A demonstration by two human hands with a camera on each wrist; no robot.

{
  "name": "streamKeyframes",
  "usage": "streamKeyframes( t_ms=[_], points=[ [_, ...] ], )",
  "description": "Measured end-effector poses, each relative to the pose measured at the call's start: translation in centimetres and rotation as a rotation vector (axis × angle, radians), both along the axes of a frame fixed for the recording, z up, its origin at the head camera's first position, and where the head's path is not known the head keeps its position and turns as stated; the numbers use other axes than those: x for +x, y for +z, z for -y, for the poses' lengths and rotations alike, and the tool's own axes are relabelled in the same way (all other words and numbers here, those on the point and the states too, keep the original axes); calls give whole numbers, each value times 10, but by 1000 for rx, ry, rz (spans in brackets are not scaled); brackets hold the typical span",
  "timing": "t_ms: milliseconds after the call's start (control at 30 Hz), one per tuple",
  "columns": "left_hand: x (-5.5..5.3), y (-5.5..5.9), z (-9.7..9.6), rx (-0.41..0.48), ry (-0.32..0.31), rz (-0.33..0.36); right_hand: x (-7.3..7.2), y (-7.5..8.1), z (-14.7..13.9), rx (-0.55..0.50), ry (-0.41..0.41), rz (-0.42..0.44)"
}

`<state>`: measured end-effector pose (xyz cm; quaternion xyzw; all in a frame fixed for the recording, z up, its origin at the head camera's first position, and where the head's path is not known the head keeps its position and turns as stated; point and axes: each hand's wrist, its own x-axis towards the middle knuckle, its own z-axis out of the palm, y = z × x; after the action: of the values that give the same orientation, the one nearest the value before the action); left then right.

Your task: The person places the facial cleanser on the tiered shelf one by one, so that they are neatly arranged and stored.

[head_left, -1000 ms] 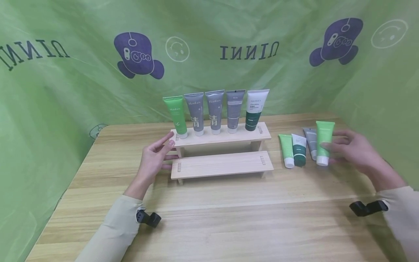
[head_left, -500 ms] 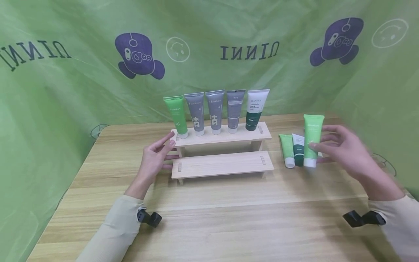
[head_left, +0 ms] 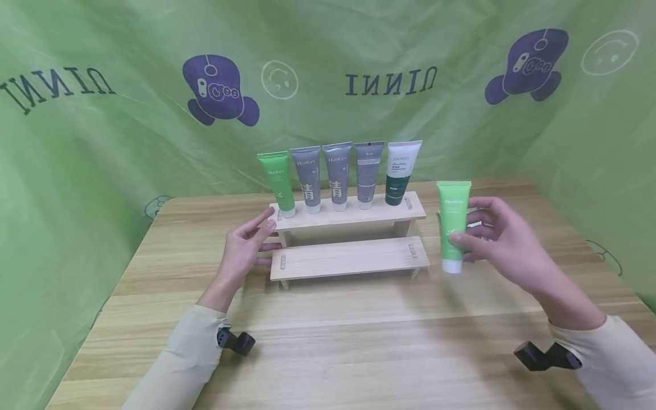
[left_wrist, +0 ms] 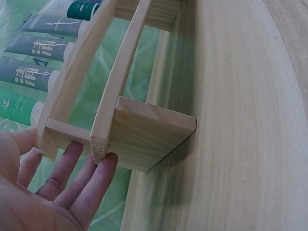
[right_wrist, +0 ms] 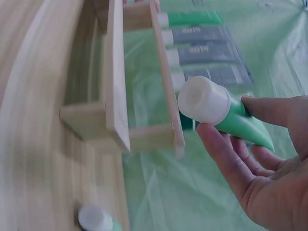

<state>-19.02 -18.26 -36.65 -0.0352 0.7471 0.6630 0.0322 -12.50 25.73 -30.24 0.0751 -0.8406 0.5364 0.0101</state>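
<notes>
My right hand [head_left: 504, 250] holds a light green squeeze tube [head_left: 453, 213] upright, white cap down, right of a two-tier wooden rack [head_left: 348, 259]. In the right wrist view, thumb and fingers pinch the tube just above its white cap [right_wrist: 204, 98]. My left hand [head_left: 241, 253] touches the rack's left end, fingertips against the shelf ends; the left wrist view shows the fingers [left_wrist: 96, 187] mostly straight. On the upper shelf stand a green tube [head_left: 278, 179], several grey tubes [head_left: 307, 173] and a white and dark green tube [head_left: 401, 171].
Behind the right hand, the tubes lying on the wooden table [head_left: 328, 347] are mostly hidden. One white-capped tube [right_wrist: 96, 219] shows low in the right wrist view. A green printed cloth [head_left: 318, 34] hangs behind and beside the table.
My right hand has carried the light green tube leftward, from above the lying tubes toward the rack, and it now covers them. The left hand keeps its place at the rack's end.
</notes>
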Motion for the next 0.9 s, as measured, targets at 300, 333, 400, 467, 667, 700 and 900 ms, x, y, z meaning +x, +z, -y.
streamKeyframes(
  t_ms=[300, 333, 400, 467, 667, 700, 900],
  points=[
    [0, -1, 0, -1, 0, -2, 2, -8, 43, -85, 119, -73],
    [0, -1, 0, 1, -1, -2, 2, -8, 47, -85, 126, -76],
    [0, 0, 0, 2, -2, -1, 3, -9, 55, -83, 141, -76],
    [0, 0, 0, 6, -1, 2, 2, -10, 63, -87, 157, -68],
    [0, 0, 1, -2, -3, 7, -1, -17, 86, -94, 210, -80],
    [0, 0, 1, -5, -4, 7, -2, -18, 89, -105, 221, -81],
    [-1, 0, 1, -6, -4, 3, -7, -25, 109, -151, 255, -92]
  ],
)
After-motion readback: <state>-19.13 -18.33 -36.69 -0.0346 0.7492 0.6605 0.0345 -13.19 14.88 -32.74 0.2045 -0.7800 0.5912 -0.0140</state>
